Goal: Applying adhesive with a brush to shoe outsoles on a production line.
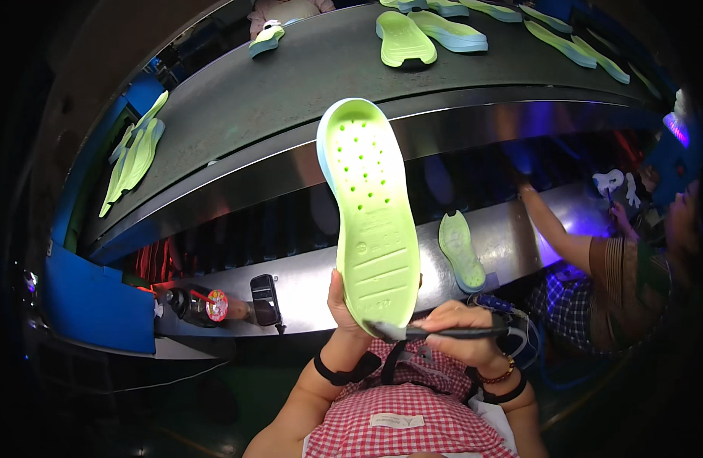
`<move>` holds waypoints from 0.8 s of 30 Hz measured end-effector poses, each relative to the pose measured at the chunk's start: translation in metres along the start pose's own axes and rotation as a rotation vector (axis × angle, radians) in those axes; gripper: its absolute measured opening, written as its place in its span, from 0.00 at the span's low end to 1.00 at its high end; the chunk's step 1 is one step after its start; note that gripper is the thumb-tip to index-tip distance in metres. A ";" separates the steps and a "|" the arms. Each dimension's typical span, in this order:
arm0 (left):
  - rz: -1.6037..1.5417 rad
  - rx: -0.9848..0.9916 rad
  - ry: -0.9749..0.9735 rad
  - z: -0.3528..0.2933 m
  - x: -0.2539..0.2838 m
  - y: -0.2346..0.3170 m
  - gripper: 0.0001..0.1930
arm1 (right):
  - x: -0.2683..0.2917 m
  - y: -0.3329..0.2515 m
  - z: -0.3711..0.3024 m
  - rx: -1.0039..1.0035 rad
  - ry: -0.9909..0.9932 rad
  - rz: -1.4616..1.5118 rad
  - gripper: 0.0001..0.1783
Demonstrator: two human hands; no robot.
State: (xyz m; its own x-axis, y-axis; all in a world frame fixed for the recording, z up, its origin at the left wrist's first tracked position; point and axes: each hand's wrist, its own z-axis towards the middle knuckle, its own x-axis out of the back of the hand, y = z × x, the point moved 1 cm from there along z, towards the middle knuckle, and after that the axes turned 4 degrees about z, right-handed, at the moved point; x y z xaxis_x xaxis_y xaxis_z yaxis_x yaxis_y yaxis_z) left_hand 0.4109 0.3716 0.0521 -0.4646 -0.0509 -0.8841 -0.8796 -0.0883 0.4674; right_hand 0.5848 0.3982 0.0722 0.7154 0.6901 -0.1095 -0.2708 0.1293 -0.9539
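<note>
A lime-green shoe sole (378,237) with pale blue sides is held upright in front of me, its inner face with small holes and slanted grooves toward me. My left hand (344,305) grips its lower end, thumb along the left edge, the other fingers mostly hidden behind it. In my right hand (462,336) is a dark-handled brush (420,333), with a pale tube at its rear end. The brush's greyish tip touches the sole's bottom rim. Another green sole (460,252) lies on the metal ledge (313,271) beyond my right hand.
A dark conveyor belt (290,99) carries several soles. More soles (137,156) stand at its left end. On the ledge are a dark bottle (187,304), a colourful round lid (217,305) and a black phone-like object (265,299). A co-worker's arm (557,225) reaches in at right.
</note>
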 end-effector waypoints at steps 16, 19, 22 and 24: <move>-0.064 0.008 -0.055 0.019 0.013 0.010 0.34 | 0.015 -0.007 0.026 0.031 -0.121 -0.112 0.13; -0.009 0.020 -0.066 0.016 0.016 0.014 0.34 | 0.021 -0.004 0.027 0.006 -0.155 -0.155 0.13; -0.011 0.039 -0.107 0.020 0.023 0.017 0.33 | 0.018 -0.010 0.028 0.153 -0.166 -0.216 0.12; -0.047 0.043 -0.130 0.021 0.024 0.019 0.33 | 0.013 -0.011 0.025 0.170 -0.228 -0.212 0.12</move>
State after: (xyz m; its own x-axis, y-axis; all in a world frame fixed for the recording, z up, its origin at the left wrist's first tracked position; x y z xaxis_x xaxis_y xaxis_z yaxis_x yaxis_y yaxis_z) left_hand 0.3811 0.3898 0.0401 -0.4298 0.0822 -0.8992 -0.9029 -0.0443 0.4276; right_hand 0.5811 0.4234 0.0878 0.6100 0.7742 0.1692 -0.2492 0.3900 -0.8864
